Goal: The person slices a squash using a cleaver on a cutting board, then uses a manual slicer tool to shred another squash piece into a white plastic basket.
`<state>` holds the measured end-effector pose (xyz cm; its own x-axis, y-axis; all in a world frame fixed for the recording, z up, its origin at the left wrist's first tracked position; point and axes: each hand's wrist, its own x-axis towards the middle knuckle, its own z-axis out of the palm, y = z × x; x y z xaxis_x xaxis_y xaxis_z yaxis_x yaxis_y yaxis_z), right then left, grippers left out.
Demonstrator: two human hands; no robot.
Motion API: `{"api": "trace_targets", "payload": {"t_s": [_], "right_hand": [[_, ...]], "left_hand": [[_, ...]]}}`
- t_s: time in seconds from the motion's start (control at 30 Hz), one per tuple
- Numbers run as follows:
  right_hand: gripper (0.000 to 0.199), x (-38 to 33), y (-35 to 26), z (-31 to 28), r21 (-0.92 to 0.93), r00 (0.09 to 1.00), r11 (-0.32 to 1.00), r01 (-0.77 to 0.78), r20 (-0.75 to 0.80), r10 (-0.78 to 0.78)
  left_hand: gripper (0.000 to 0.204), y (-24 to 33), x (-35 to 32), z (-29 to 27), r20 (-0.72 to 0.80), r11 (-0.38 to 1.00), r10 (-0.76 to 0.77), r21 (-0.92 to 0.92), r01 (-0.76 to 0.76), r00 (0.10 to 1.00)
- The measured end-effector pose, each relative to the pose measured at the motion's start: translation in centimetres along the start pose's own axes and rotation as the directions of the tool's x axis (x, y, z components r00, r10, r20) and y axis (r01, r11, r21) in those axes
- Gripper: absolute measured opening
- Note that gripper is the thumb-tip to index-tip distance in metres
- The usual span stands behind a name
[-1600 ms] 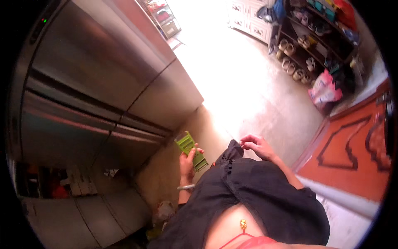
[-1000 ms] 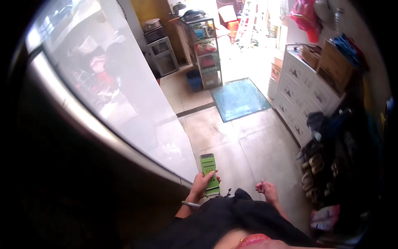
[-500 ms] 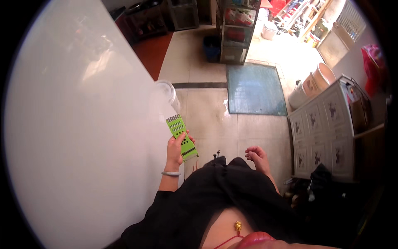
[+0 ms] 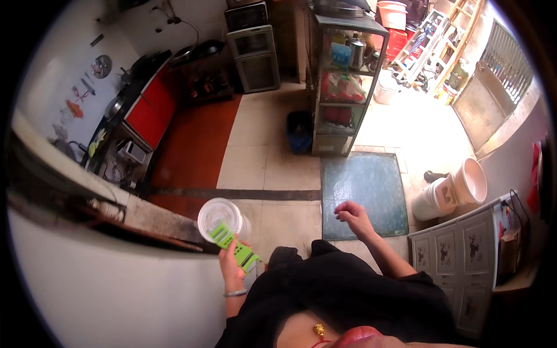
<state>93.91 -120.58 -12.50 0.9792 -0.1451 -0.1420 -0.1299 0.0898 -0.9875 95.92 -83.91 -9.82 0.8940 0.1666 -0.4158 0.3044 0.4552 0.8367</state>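
The grater (image 4: 243, 256) is showing smooth, bright green plastic. The lidded bucket (image 4: 217, 213) is presenting smooth white plastic. Below the counter's (image 4: 141, 87) front edge, red panels (image 4: 154, 113) are looking smooth. The floor tiles (image 4: 249, 133) are appearing smooth, the mat (image 4: 365, 191) mostly dull. The black garment (image 4: 360, 290) is showing matt cloth.

I have advanced: in view, my flat green plastic grater (image 4: 243, 254) now overlaps the round white bucket (image 4: 216, 211); my bare right hand (image 4: 354, 218), the blue-grey rectangular mat (image 4: 361, 181).

Green grater (image 4: 237, 246) in the left hand (image 4: 230, 268)
The right hand (image 4: 353, 216) hangs loosely curled; a white bucket (image 4: 218, 209) stands beyond the grater.
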Motion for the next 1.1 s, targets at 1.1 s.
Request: {"api": "trace_targets", "payload": {"t_s": [1.1], "right_hand": [[0.011,93.2,-57.4,-10.9,-0.977,0.624,-0.201,-0.075,0.111,-0.774]], "left_hand": [[0.031,27.7,75.2,25.0,0.038,0.944,0.08,-0.323,-0.064,0.996]]}}
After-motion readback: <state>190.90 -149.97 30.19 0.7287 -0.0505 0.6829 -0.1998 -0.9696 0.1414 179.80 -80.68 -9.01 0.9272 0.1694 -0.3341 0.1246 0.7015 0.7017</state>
